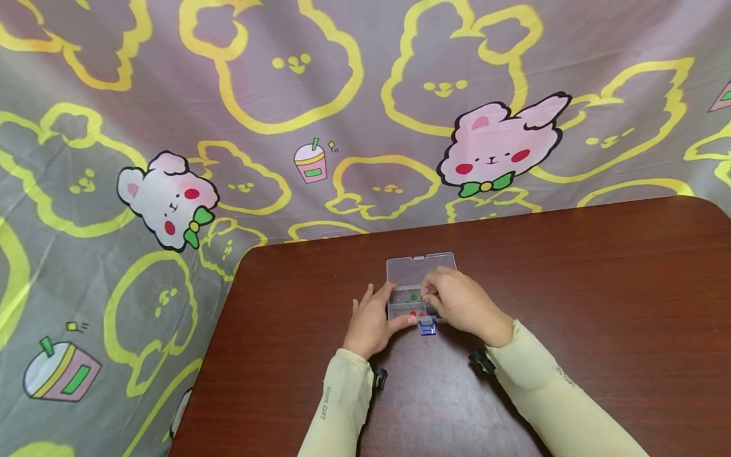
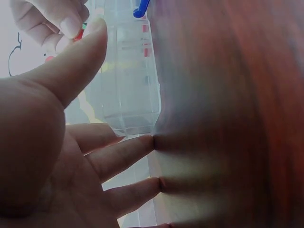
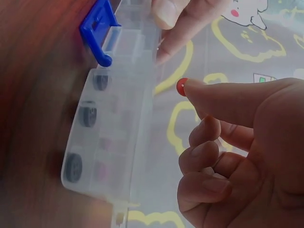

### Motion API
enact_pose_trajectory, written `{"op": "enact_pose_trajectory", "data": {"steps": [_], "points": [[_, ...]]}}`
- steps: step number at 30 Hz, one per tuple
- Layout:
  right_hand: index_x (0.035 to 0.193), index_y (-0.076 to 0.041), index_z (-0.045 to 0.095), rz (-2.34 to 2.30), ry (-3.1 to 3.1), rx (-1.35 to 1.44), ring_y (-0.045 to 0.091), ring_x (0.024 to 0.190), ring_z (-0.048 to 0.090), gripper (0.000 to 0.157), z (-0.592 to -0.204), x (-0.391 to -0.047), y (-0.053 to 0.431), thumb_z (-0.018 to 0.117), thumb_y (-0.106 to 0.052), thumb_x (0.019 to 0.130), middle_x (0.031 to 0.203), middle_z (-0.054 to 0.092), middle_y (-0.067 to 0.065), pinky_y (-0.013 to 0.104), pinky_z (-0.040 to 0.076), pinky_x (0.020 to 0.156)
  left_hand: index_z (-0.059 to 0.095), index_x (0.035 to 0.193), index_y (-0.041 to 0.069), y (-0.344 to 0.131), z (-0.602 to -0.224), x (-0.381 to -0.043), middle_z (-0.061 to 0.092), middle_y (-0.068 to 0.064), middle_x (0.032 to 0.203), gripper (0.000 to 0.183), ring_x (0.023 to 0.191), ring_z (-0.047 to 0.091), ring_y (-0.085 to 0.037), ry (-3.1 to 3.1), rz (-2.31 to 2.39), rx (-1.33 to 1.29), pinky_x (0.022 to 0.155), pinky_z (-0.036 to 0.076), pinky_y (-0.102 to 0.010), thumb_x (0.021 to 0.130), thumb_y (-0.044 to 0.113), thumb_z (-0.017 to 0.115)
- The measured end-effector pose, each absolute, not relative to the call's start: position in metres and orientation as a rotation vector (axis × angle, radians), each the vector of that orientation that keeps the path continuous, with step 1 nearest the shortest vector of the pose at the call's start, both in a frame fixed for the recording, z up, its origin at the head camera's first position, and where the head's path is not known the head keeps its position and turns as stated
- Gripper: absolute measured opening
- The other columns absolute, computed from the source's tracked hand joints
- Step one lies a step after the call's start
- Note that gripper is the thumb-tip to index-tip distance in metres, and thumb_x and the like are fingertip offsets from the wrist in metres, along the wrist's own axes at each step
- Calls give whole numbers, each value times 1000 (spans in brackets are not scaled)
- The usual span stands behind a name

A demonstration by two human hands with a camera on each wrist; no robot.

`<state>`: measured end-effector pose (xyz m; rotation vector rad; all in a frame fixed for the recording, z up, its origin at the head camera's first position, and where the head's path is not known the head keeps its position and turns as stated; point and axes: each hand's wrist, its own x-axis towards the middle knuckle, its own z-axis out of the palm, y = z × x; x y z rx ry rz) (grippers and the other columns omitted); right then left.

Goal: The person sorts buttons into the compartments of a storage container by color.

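A clear plastic compartment box (image 1: 407, 309) stands on the table with its lid (image 1: 407, 270) raised at the back. Inside lie small green pieces (image 1: 414, 297) and red pieces (image 1: 414, 313). Black buttons (image 3: 73, 167) show through its wall in the right wrist view. My left hand (image 1: 370, 322) rests against the box's left side, fingers spread and fairly straight, its thumb by the front rim. Above the right compartments, my right hand (image 1: 459, 301) pinches a small round red button (image 3: 181, 87) between thumb and forefinger; the other fingers are curled.
A blue latch (image 1: 428, 328) hangs open at the box's front. The brown table (image 1: 599, 292) reaches back to a patterned cloth (image 1: 371, 95). Dark wrist devices (image 1: 483, 362) are worn at the sleeves.
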<state>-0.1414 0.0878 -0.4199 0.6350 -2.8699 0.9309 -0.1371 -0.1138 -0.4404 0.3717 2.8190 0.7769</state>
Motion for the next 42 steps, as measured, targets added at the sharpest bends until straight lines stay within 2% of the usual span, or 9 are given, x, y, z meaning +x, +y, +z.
{"op": "enact_pose_trajectory", "data": {"steps": [8, 20, 42], "points": [[78, -15, 66, 926, -2835, 692, 13, 74, 52, 16, -424, -143, 79, 75, -5, 87, 79, 55, -3, 33, 49, 67, 48, 150, 11, -116, -440, -136, 46, -11, 154, 79, 149, 24, -40, 2814, 785, 376, 115, 17, -69, 86, 51, 74], [79, -16, 67, 961, -2848, 732, 12, 69, 48, 16, -426, -146, 69, 75, -7, 89, 77, 51, -5, 29, 45, 62, 48, 150, 11, -116, -441, -136, 48, -10, 152, 80, 149, 25, -41, 2820, 781, 387, 114, 18, -70, 86, 51, 75], [78, -17, 70, 977, -2870, 800, 10, 69, 50, 14, -423, -154, 60, 79, -11, 88, 78, 56, -7, 29, 46, 65, 47, 150, 9, -114, -439, -136, 47, -9, 153, 80, 149, 24, -40, 2810, 804, 382, 115, 16, -70, 87, 49, 75]]}}
